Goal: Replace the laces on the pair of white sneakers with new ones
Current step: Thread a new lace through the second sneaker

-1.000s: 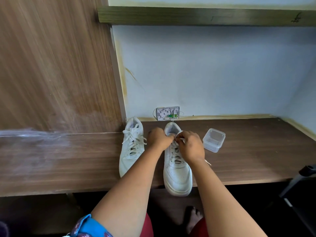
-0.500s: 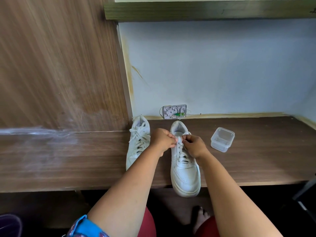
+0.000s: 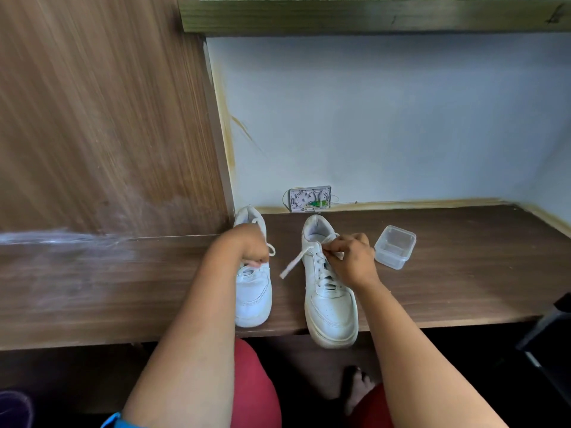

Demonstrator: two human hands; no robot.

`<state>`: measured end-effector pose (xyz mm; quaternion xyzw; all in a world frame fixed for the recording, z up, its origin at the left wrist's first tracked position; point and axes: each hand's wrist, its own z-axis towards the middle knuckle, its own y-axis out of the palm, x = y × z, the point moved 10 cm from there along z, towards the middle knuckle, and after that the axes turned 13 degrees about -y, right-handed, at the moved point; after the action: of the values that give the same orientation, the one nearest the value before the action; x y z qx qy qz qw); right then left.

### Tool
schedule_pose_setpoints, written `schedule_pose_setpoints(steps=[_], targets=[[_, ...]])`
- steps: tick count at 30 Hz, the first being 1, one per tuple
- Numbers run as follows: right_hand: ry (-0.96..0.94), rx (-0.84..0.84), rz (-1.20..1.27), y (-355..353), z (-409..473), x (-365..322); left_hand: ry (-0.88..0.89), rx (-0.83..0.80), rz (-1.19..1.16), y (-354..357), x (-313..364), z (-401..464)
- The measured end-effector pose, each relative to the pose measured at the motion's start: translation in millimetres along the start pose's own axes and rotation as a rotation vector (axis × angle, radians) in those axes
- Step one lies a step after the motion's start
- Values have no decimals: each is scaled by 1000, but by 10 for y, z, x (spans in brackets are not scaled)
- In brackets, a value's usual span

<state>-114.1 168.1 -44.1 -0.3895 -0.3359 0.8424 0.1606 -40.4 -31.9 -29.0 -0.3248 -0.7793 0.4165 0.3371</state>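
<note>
Left hand (image 3: 247,247) rests on the left sneaker (image 3: 253,291), fingers curled around its laces; right hand (image 3: 350,257) pinches the lace (image 3: 295,262) at the top eyelets of the right sneaker (image 3: 329,304), a loose end trailing toward 8 o'clock. Both sneakers stand on the wooden surface (image 3: 463,288), heels at 12 o'clock; the right sneaker's toe overhangs the front edge. A clear plastic box (image 3: 395,247) sits at 3 o'clock, near the right hand; bare surface extends beyond it.

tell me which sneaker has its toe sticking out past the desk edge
The right sneaker, beside the clear plastic box: its toe overhangs the desk edge. The left sneaker sits fully on top.
</note>
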Motion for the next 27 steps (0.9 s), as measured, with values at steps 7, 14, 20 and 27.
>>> schedule_pose_setpoints(steps=[7,14,20,27], targets=[[-43,80,-34,-36,-24,-29,195,125,-207,387,692,30],[-78,66,-119,-95,-23,-97,195,-74,-468,-8,118,-11],[-62,17,-166,-55,-20,-102,6,-107,22,55,-182,17],[-57,35,-175,-57,-23,-106,191,23,-310,390,608,131]])
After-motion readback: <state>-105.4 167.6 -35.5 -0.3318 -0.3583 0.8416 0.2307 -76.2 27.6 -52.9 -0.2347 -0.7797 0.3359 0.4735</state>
